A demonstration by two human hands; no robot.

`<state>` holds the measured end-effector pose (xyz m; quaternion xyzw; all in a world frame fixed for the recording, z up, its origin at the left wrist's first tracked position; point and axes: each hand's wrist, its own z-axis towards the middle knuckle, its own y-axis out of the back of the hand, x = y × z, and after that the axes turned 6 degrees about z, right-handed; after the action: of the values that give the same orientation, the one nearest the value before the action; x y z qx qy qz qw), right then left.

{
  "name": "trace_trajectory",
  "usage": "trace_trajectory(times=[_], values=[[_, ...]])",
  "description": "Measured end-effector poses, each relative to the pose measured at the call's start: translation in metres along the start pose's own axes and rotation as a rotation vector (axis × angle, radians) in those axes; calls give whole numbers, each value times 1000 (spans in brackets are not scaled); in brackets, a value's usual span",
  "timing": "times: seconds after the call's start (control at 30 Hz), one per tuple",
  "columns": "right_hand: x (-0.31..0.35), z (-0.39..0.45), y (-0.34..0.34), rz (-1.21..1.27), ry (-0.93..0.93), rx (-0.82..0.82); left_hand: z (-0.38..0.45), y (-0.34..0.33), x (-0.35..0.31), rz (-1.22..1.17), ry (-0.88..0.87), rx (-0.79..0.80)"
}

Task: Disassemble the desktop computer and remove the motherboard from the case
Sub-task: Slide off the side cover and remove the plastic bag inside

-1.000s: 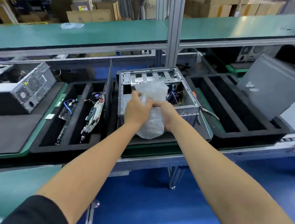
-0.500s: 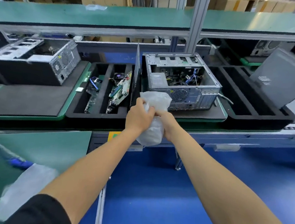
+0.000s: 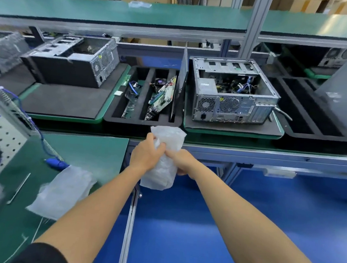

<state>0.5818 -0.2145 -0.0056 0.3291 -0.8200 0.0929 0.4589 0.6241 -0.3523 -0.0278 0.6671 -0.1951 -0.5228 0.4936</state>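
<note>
- A person stands at a long assembly-line counter (image 3: 249, 153), both bare forearms stretched forward over a blue floor (image 3: 266, 211).
- The left hand (image 3: 145, 156) and right hand (image 3: 183, 162) meet at the middle of a crumpled, translucent white bubble-wrap bag (image 3: 161, 172). The fingers of both hands are curled tight round the bag, bunching it; its top flares above the hands and its lower end hangs free below them.
- The bag is held in the air in front of the counter's near edge, apart from everything on it.
- Beyond the hands, slightly to the right, an open grey metal desktop computer case (image 3: 233, 92) lies on its side on a dark mat with a green border (image 3: 231, 128). Its rear panel with fan grilles faces the person, and loose blue and white cables show inside. Whether the motherboard is inside cannot be told.
- Just left of that case sits a black foam tray with long slots (image 3: 115, 114); green circuit boards (image 3: 162, 97) stand tilted in its slots.
- Farther left, a second grey computer case (image 3: 76, 61) rests on another dark mat.
- At the right edge a flat grey metal side panel (image 3: 346, 93) leans in another black slotted tray (image 3: 313, 134).
- On the green counter at the person's left (image 3: 83, 153) lies another bubble-wrap bag (image 3: 62, 191).
</note>
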Motion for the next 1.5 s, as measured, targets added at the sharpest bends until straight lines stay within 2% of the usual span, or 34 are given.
trace_trajectory(times=[0.23, 0.4, 0.5, 0.73, 0.87, 1.0, 1.07, 1.17, 1.23, 1.37, 1.5], values=[[3, 12, -64, -269, -42, 31, -11, 26, 77, 62, 76, 16], [14, 18, -105, -269, -55, 90, -10, 57, 148, 202, 171, 26], [19, 19, -123, -277, -40, 123, -12, 69, 180, 284, 288, 28], [28, 19, -162, -486, 74, 233, -25, 73, 226, 322, 375, 53], [30, 23, -186, -508, 99, 260, -29, 74, 238, 323, 427, 108], [32, 25, -204, -548, 122, 287, -36, 81, 247, 527, 481, 148], [34, 26, -210, -553, 129, 298, -38, 83, 251, 631, 457, 102], [36, 30, -216, -570, 146, 286, -31, 83, 241, 637, 280, 45], [37, 31, -218, -590, 149, 263, -24, 79, 224, 649, 156, 78], [43, 33, -208, -663, 183, 187, -9, 67, 191, 635, 15, 129], [47, 37, -182, -650, 179, 143, 0, 58, 165, 594, -26, 154]])
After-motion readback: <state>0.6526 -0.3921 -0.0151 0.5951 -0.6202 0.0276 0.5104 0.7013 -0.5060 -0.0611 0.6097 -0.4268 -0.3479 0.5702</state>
